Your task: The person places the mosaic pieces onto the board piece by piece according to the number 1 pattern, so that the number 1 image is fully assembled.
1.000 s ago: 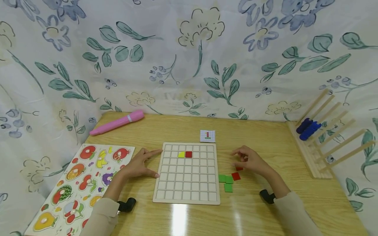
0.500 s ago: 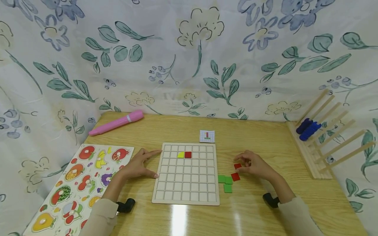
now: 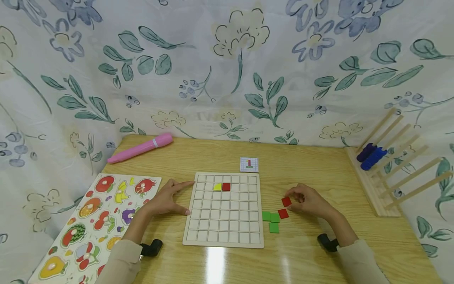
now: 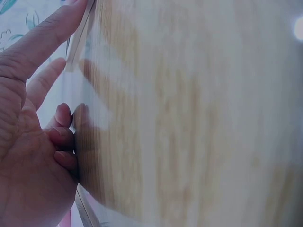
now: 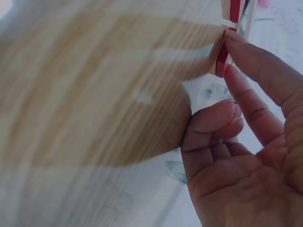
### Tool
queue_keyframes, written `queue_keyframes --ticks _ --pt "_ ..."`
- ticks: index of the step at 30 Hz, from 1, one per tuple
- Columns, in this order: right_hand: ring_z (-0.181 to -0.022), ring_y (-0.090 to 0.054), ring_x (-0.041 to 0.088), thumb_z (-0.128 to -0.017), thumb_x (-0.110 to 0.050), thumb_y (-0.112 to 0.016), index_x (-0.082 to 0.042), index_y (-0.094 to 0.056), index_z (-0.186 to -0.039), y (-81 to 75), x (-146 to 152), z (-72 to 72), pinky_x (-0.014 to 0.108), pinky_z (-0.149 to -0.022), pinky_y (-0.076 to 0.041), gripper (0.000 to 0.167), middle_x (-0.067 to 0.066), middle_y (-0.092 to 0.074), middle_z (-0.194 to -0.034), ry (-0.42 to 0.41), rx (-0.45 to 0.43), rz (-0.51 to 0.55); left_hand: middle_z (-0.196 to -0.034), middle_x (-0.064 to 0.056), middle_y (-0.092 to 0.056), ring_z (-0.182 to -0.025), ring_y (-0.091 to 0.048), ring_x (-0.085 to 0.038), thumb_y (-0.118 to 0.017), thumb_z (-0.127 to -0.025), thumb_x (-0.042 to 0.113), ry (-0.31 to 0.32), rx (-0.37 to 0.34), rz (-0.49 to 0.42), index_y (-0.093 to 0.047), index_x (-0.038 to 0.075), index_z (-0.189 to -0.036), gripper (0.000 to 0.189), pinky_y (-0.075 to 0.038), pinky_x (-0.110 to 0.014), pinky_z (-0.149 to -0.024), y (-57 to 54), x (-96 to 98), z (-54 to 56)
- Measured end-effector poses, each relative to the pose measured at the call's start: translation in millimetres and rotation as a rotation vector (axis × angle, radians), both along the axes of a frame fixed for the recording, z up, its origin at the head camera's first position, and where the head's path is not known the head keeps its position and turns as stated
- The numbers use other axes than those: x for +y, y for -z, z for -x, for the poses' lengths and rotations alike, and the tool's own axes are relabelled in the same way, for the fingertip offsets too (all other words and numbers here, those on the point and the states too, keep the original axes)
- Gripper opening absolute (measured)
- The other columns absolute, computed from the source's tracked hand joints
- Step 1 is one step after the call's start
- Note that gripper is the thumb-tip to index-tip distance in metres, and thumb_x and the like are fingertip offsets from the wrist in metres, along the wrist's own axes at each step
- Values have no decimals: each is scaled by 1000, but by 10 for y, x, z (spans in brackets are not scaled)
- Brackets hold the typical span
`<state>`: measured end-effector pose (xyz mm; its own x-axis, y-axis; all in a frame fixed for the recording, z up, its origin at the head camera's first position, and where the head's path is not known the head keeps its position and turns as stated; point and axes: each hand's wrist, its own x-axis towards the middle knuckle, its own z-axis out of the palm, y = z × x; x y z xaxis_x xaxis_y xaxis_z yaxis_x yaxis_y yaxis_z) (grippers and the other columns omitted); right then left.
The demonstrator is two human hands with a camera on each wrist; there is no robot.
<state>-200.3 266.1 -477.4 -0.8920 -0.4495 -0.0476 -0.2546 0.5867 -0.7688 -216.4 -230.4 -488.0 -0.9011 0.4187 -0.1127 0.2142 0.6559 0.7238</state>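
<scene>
A pale gridded board (image 3: 216, 223) lies flat on the table, with a yellow piece with one slanted edge (image 3: 217, 187) and a red square tile (image 3: 226, 187) side by side near its top. My left hand (image 3: 165, 199) rests at the board's left edge, index finger and thumb spread and straight, touching it; its other fingers are curled under in the left wrist view. Right of the board, my right hand (image 3: 309, 202) pinches a loose red tile (image 5: 223, 56) by its edges between thumb and index finger; the tile looks tilted in the right wrist view.
Another red tile (image 3: 283, 213) and several green tiles (image 3: 274, 227) lie right of the board. A small pattern card (image 3: 249, 165) sits behind it. At left are a fruit puzzle (image 3: 85, 225) and a pink pen-shaped stick (image 3: 140, 148); at right, a wooden peg rack (image 3: 372, 185).
My right hand has shifted slightly right and down, and its thumb and index finger have come to the edges of the red tile. The left hand has stayed at the board.
</scene>
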Motion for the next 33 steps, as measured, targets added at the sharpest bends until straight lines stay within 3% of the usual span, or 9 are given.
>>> queue_keyframes --ticks 14,23,33 --pt "-70 -42 10 -81 -6 -80 -4 -70 -96 25 -64 -13 24 -62 -39 18 4 -48 -81 2 89 -44 -97 -9 -34 -88 -32 -22 -92 -64 41 11 9 0 -48 25 -149 97 -31 -39 -78 8 -18 -4" --pt "-71 -42 9 -82 -13 -81 -6 -70 -96 -11 -155 -22 24 -63 -39 19 3 -48 -81 27 75 8 -97 -9 -34 -88 -32 -21 -92 -65 41 13 13 13 -47 25 -149 97 -31 -39 -78 16 -34 -3" --pt "-71 -41 11 -83 -15 -81 -9 -70 -97 -91 -364 59 25 -64 -38 19 6 -46 -80 -16 80 26 -96 -8 -33 -87 -32 -21 -91 -65 42 9 16 17 -47 25 -149 97 -30 -38 -76 3 -15 -9"
